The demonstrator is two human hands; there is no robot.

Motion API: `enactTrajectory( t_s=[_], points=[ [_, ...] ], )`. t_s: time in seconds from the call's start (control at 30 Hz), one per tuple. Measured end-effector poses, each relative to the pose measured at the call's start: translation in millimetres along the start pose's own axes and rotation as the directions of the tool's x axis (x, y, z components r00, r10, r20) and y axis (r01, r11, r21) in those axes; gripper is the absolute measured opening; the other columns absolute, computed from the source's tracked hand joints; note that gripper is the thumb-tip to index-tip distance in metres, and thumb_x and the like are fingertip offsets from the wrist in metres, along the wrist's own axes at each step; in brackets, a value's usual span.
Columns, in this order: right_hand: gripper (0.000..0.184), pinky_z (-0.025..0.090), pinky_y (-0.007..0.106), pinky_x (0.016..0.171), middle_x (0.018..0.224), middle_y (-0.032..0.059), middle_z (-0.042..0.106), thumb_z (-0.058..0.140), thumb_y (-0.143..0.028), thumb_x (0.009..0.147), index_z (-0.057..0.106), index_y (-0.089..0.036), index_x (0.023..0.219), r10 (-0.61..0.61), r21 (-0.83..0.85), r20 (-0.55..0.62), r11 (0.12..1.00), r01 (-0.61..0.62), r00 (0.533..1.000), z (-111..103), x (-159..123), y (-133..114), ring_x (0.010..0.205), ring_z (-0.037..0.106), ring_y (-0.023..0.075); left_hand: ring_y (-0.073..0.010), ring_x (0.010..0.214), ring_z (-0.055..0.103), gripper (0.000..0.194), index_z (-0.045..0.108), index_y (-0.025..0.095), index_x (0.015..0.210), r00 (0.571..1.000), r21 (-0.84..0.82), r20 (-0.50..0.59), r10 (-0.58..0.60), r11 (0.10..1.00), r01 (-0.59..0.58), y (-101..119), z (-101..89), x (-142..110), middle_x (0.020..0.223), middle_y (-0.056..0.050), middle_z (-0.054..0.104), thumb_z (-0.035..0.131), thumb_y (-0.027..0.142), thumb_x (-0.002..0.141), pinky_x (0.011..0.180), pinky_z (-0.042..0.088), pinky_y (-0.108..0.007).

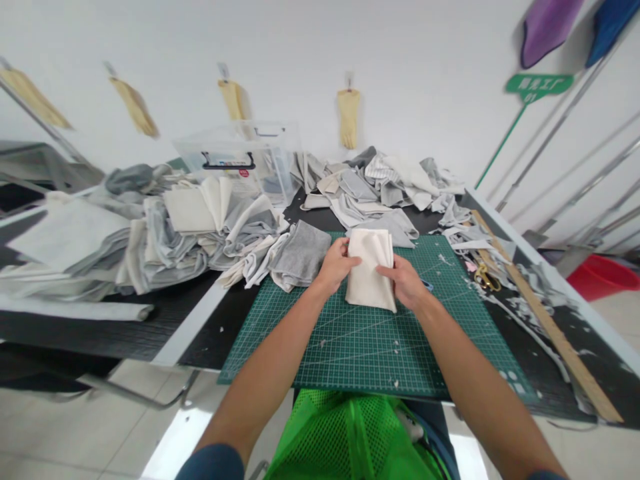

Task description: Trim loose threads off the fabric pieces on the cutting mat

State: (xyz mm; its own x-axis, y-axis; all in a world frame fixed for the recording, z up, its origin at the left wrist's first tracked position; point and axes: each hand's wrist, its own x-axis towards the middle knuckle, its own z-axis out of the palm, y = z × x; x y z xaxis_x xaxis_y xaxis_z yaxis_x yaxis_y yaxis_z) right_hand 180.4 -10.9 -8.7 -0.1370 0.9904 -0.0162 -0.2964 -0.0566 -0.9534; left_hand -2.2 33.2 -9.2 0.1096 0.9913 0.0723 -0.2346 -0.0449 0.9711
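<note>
A folded cream cloth (pixel 369 283) is held up between my two hands over the green cutting mat (pixel 360 353). My left hand (pixel 336 268) pinches its left edge, thumb on the front face. On the other side my right hand (pixel 406 280) grips the right edge, also thumb in front. Several layers show along the cloth's upper right. Just left of my left hand lies a folded grey cloth (pixel 303 252) on the mat's corner. Part of a blue-handled tool (pixel 427 285) shows beside my right hand; the rest is hidden.
Stacks of folded cloth (pixel 170 227) cover the left of the black table, near a clear plastic bin (pixel 240 157). Loose scraps (pixel 380 183) are heaped at the back. Gold-handled scissors (pixel 486 277) and a long wooden ruler (pixel 545 317) lie at the right among trimmings.
</note>
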Motion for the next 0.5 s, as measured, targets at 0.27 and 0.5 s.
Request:
enactTrajectory(
  t_s=[0.27, 0.5],
  points=[
    [0.050, 0.058, 0.038, 0.084, 0.109, 0.0061, 0.076, 0.080, -0.030, 0.065, 0.064, -0.020, 0.111, -0.087, -0.015, -0.056, 0.996, 0.086, 0.995, 0.6, 0.4, -2.6, 0.095, 0.071, 0.0256, -0.0223, 0.093, 0.063, 0.063, 0.060, 0.018, 0.117, 0.976, 0.294, -0.132, 0.175, 0.947, -0.130, -7.5, -0.9, 1.7, 0.103, -0.007, 0.066, 0.078, 0.006, 0.058, 0.090, 0.050, -0.037],
    [0.043, 0.057, 0.033, 0.082, 0.100, 0.0031, 0.075, 0.084, -0.044, 0.074, 0.067, -0.022, 0.107, -0.077, 0.111, 0.018, 0.991, 0.074, 0.997, 9.7, -6.1, -7.6, 0.091, 0.070, 0.0208, -0.0210, 0.086, 0.064, 0.029, 0.067, 0.017, 0.101, 0.955, 0.316, 0.207, 0.211, 0.910, -0.269, 5.8, 13.6, -15.2, 0.095, -0.008, 0.070, 0.074, 0.039, 0.083, 0.083, 0.051, -0.033]
  ],
)
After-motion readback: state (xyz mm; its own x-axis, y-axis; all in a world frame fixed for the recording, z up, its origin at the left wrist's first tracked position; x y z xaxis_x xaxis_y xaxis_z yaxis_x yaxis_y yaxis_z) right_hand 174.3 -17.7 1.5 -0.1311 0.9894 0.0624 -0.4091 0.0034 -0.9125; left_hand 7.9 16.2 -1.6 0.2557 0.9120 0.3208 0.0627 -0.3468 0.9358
